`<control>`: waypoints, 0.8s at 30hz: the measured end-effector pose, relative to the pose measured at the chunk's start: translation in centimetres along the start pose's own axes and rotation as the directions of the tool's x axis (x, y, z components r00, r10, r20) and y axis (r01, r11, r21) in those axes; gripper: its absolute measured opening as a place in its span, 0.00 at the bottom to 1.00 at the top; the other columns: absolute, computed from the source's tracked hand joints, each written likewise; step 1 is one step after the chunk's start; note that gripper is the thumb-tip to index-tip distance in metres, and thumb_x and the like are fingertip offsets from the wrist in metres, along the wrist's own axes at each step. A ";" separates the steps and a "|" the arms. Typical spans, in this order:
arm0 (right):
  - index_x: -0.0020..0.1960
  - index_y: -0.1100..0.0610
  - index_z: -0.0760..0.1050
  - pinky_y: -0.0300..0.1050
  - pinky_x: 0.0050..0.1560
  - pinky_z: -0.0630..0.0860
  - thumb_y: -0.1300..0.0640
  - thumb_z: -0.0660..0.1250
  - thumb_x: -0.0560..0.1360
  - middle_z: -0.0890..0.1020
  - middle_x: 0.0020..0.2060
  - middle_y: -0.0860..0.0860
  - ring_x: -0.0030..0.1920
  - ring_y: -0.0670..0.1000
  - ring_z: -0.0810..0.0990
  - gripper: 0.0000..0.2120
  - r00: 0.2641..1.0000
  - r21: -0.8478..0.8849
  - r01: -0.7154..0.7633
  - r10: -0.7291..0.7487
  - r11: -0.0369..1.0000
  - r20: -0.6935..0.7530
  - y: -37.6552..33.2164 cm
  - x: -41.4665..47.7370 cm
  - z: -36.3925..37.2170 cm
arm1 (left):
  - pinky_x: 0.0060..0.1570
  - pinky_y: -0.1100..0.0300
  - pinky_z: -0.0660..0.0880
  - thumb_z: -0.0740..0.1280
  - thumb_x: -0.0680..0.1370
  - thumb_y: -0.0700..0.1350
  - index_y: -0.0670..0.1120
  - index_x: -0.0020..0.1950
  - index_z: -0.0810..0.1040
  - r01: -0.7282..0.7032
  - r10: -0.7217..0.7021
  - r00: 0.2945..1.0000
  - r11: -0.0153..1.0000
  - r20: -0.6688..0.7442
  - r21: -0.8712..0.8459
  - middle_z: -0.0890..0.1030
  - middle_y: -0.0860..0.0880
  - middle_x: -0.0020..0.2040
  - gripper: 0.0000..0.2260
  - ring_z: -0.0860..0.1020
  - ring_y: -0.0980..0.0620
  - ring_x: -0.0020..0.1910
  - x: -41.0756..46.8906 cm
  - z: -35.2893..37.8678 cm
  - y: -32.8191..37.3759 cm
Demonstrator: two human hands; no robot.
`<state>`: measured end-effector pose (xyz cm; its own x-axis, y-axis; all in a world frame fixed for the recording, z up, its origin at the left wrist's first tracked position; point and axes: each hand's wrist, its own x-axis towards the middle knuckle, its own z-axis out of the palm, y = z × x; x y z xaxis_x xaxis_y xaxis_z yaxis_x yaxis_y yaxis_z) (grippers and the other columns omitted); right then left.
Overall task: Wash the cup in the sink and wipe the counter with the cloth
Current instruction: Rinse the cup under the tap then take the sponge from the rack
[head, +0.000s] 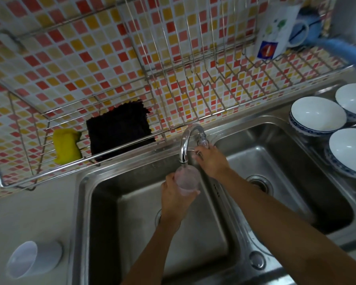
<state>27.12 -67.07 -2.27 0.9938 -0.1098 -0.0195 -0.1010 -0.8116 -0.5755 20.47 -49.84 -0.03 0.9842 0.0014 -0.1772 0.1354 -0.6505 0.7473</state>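
**Clear plastic cup under the tap, both hands busy**

Clear, slightly pink plastic is what our left hand (174, 199) holds: the cup (187, 180), with the fingers wrapped around its lower part and the thumb on the side near us. The cup stands nearly upright, its mouth just below the spout of the faucet (188, 144), over the left basin of the steel sink (84, 202). We cannot tell if water is running; the picture is too blurred there.

Our right hand (211, 160) is closed on the faucet handle (202, 140) behind the spout, fingers curled over it, above the ridge between the two basins.

Further out, the dark cloth (119, 133) lies in the wire rack (19, 177) on the tiled wall, above the left basin, and a yellow sponge (67, 146) sits just beside it on the left. The cloth is well apart from both hands. On the grey counter (29, 212) at the lower left, a second cup (34, 259), white and translucent, lies on its side with the mouth toward us. To the right of the sink, three white bowls (317, 115) with blue pattern stand close together. A blue mug (305, 27) hangs in the upper rack at the top right.
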 end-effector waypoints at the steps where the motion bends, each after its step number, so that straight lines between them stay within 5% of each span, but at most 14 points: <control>1: 0.58 0.53 0.74 0.49 0.52 0.73 0.48 0.59 0.79 0.77 0.55 0.58 0.55 0.58 0.74 0.13 0.999 0.052 -0.028 0.029 0.998 -0.017 0.0 -0.1 0.1 | 0.47 0.61 0.75 0.82 0.60 0.50 0.47 0.64 0.68 0.014 -0.014 1.000 1.000 -0.003 -0.011 0.73 0.51 0.58 0.38 0.73 0.51 0.55 0.1 0.0 -0.2; 4: 0.58 0.54 0.72 0.51 0.48 0.77 0.47 0.55 0.81 0.80 0.50 0.60 0.49 0.61 0.78 0.14 0.994 0.183 -0.064 0.080 0.981 -0.077 0.2 -0.5 0.1 | 0.40 0.68 0.73 0.82 0.59 0.52 0.48 0.63 0.68 0.045 -0.047 0.998 0.998 -0.034 -0.047 0.75 0.49 0.58 0.37 0.76 0.50 0.55 0.5 -0.6 -0.5; 7: 0.60 0.56 0.71 0.46 0.41 0.72 0.49 0.53 0.83 0.82 0.46 0.61 0.42 0.61 0.79 0.15 0.978 0.299 -0.117 0.163 0.947 -0.132 0.6 -0.8 -0.6 | 0.45 0.64 0.74 0.81 0.59 0.54 0.50 0.63 0.67 0.006 -0.006 1.000 1.000 0.005 -0.014 0.73 0.51 0.58 0.37 0.75 0.51 0.55 0.6 -0.8 -0.8; 10: 0.61 0.56 0.69 0.45 0.40 0.69 0.48 0.50 0.83 0.81 0.44 0.62 0.39 0.60 0.78 0.16 0.984 0.255 -0.128 0.154 0.959 -0.086 1.1 -0.7 -0.9 | 0.45 0.65 0.72 0.81 0.60 0.53 0.49 0.63 0.67 -0.001 0.001 1.000 1.000 0.008 -0.029 0.73 0.51 0.58 0.37 0.74 0.52 0.55 0.2 -0.5 -0.5; 16: 0.61 0.56 0.70 0.46 0.40 0.70 0.51 0.52 0.83 0.81 0.45 0.63 0.43 0.64 0.79 0.13 0.984 0.263 -0.107 0.140 0.959 -0.111 1.2 -0.6 -0.5 | 0.50 0.51 0.79 0.81 0.58 0.55 0.50 0.61 0.68 -0.015 0.015 1.000 0.998 -0.002 -0.064 0.75 0.51 0.57 0.37 0.76 0.51 0.55 -0.3 0.6 -0.2; 24: 0.61 0.55 0.68 0.46 0.42 0.71 0.51 0.51 0.83 0.81 0.46 0.62 0.44 0.63 0.80 0.13 0.981 0.286 -0.140 0.171 0.948 -0.088 0.7 -0.9 -0.7 | 0.52 0.55 0.78 0.81 0.60 0.52 0.49 0.64 0.68 -0.041 0.040 0.999 0.999 -0.037 -0.030 0.72 0.53 0.57 0.37 0.73 0.52 0.56 -0.7 -0.9 -0.9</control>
<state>26.16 -67.95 -2.10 0.9538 -0.2971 -0.0457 -0.2209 -0.5897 -0.7769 19.80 -48.55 0.00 0.9924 0.0031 -0.1232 0.0979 -0.6271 0.7727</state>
